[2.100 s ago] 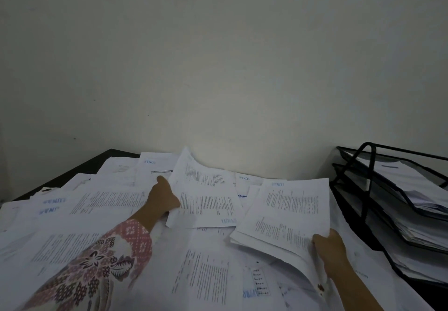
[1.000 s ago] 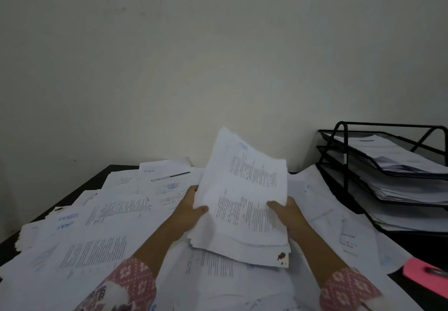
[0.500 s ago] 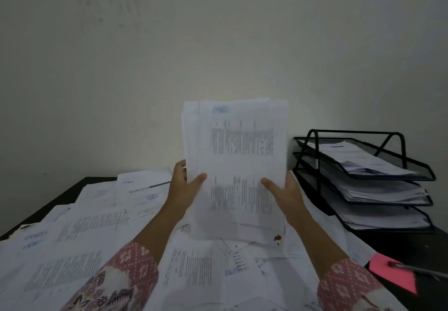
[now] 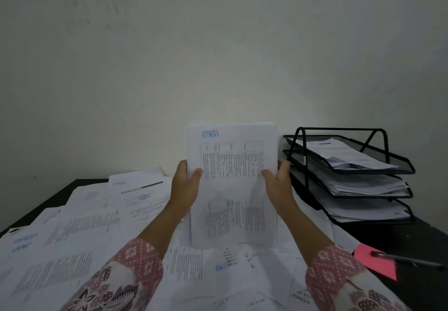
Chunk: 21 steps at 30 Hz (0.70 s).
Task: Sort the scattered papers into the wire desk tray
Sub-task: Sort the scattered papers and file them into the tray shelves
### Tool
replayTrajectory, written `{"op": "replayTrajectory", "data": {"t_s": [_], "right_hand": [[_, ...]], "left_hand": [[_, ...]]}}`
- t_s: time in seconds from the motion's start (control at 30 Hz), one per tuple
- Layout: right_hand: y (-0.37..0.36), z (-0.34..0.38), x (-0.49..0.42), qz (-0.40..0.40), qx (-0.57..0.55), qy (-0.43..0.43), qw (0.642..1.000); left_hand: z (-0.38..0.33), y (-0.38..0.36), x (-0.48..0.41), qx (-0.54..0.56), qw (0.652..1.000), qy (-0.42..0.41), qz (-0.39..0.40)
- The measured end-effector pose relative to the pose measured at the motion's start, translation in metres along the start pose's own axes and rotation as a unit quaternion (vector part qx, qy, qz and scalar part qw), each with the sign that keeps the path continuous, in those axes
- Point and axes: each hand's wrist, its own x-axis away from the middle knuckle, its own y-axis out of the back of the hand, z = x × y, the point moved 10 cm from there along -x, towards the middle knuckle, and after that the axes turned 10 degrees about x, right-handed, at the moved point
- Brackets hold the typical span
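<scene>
— Holding what, in the head view?
— A stack of papers (image 4: 232, 184), upright; left hand (image 4: 185, 187) and right hand (image 4: 278, 184) grip its side edges, thumbs curled over the front. More scattered papers (image 4: 72, 238) cover the table (image 4: 397, 235).
— And the wire desk tray (image 4: 349, 172)?
— Just right of the stack, its tiers holding sheets.

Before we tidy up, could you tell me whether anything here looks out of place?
Yes: loose papers lie scattered and overlapping across the desk, askew. A pen lies across a pink note.
</scene>
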Motion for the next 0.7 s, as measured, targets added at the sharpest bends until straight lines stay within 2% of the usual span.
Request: {"op": "replayTrajectory", "data": {"t_s": [0.2, 0.33, 0.5, 0.6, 0.7], "right_hand": [[0.008, 0.010, 0.004, -0.028, -0.011, 0.019, 0.999], [0.003, -0.001, 0.006, 0.007, 0.025, -0.002, 1.000], [0.011, -0.002, 0.006, 0.007, 0.018, -0.020, 1.000], [0.022, -0.005, 0.006, 0.016, 0.046, -0.028, 0.998], [0.046, -0.006, 0.000, 0.000, 0.055, -0.035, 0.998]], "left_hand": [[-0.005, 0.002, 0.008, 0.002, 0.999, -0.021, -0.030], [0.007, -0.002, 0.015, -0.061, 0.998, 0.000, -0.008], [-0.001, -0.007, 0.015, -0.063, 0.998, -0.029, -0.006], [-0.007, -0.019, 0.015, -0.062, 0.997, -0.033, 0.013], [0.000, -0.039, 0.011, -0.082, 0.994, 0.007, 0.073]]}}
